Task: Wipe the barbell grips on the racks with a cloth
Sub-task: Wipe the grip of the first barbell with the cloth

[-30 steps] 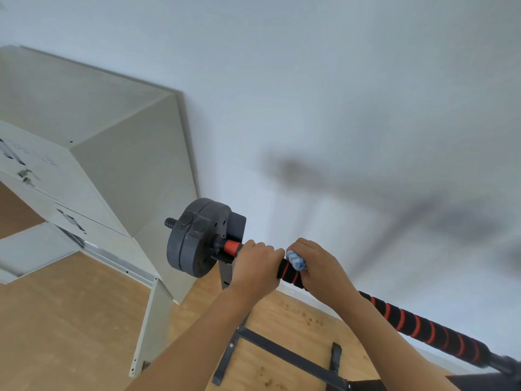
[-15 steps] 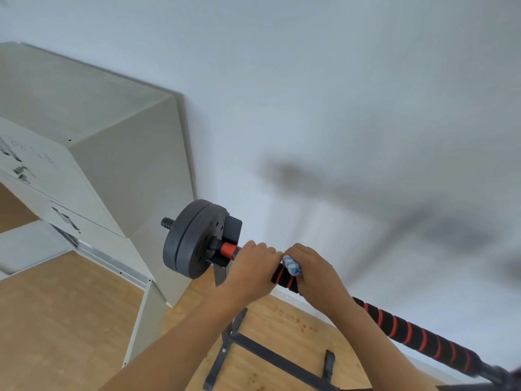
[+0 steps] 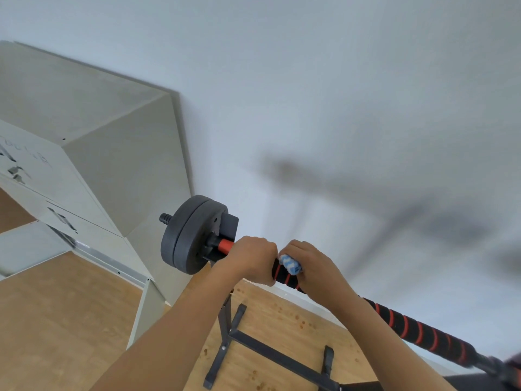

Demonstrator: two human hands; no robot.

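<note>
A barbell lies on a black rack, its grip (image 3: 417,331) wrapped in black foam with red spiral stripes. Dark weight plates (image 3: 189,235) sit at its left end. My left hand (image 3: 251,259) grips the bar just right of the plates, beside a bare red section of the shaft. My right hand (image 3: 313,266) is wrapped round the foam grip a little further right, holding a blue-and-white cloth (image 3: 290,265) against it. Only a small bunch of the cloth shows between my hands.
The rack's black floor frame (image 3: 270,352) stands on the wooden floor (image 3: 62,328) below the bar. A pale grey metal cabinet (image 3: 93,170) stands at the left against the white wall (image 3: 310,94).
My right hand with the cloth has stayed close to my left hand on the grip; the view has shifted slightly. The grip and plates keep their place.
</note>
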